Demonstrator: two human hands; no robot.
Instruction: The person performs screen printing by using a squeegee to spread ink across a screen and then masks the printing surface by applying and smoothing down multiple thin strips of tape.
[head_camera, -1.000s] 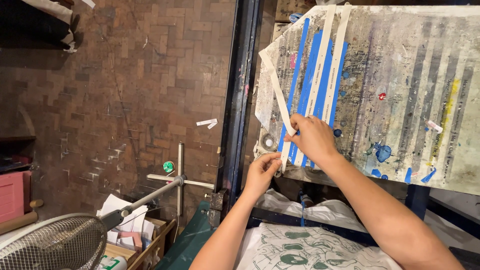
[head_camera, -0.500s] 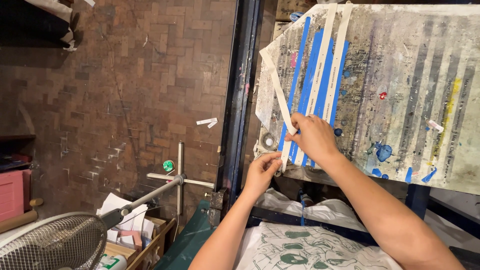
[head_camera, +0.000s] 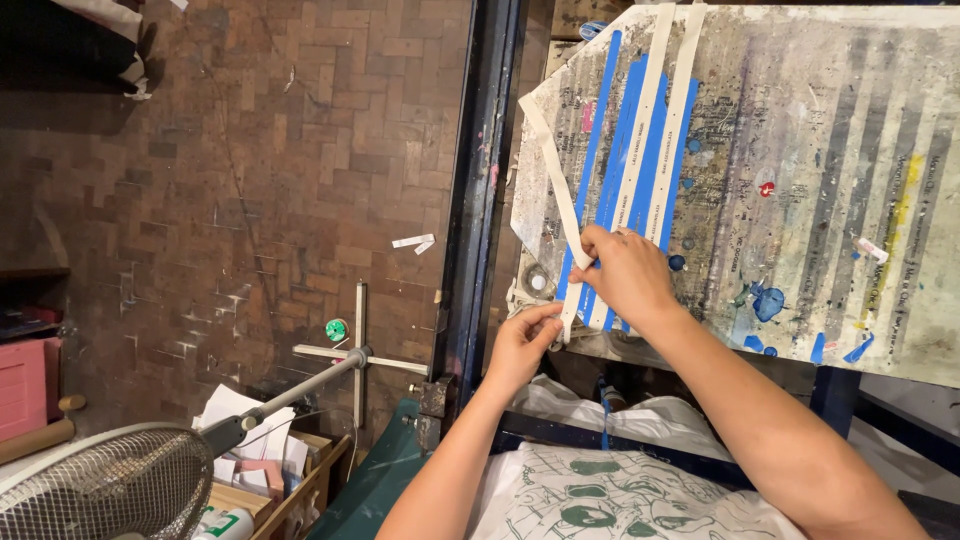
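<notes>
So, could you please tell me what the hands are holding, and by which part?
Both hands grip a pale tape strip at its lower end: the left hand pinches the tip, and the right hand pinches just above, against the paint-stained board.

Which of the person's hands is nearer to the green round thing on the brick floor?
Left. The left hand pinches the white tape strip at the board's lower edge, on the side toward the green round thing; the right hand rests farther away, on the board.
</notes>
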